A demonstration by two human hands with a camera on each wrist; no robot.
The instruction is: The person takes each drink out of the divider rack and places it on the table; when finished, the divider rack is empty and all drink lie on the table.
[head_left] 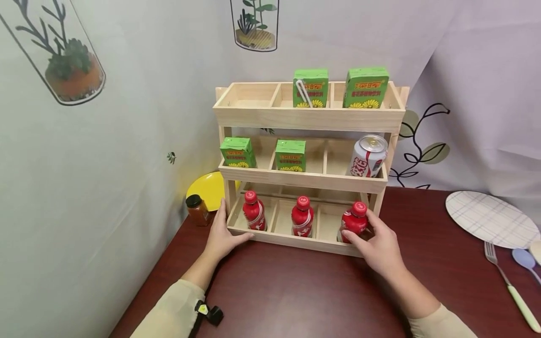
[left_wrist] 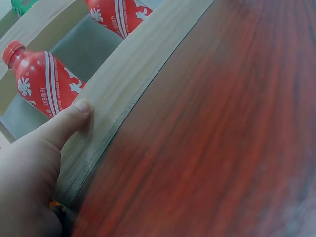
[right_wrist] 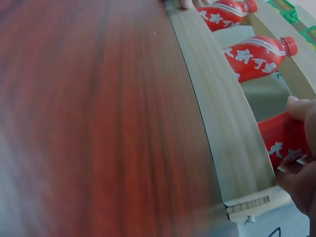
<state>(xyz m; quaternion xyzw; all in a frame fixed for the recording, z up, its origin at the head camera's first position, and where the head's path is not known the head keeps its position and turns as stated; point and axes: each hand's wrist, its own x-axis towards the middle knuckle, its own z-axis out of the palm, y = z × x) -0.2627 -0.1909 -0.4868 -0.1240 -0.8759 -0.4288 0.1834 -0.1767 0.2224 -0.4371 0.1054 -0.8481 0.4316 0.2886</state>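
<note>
A three-tier wooden rack [head_left: 291,241] stands on the dark red table. My left hand [head_left: 220,237] holds its bottom left corner, fingers along the side and thumb on the front board [left_wrist: 123,74]. In the bottom right compartment is a red plastic bottle [head_left: 354,221], gripped by my right hand [head_left: 382,246] between thumb and fingers. In the right wrist view, that hand partly hides the bottle [right_wrist: 281,138]. Two more red bottles stand upright in the left compartment, a bottle [head_left: 254,213] near my left thumb, and the middle one, a bottle [head_left: 302,218].
Green drink cartons [head_left: 290,156] and a white can [head_left: 367,157] occupy the upper tiers. Behind my left hand are a dark-lidded jar [head_left: 197,211] and a yellow plate [head_left: 209,185]. To the right lie a checked oval mat [head_left: 490,218], a fork [head_left: 507,281] and a spoon [head_left: 524,259].
</note>
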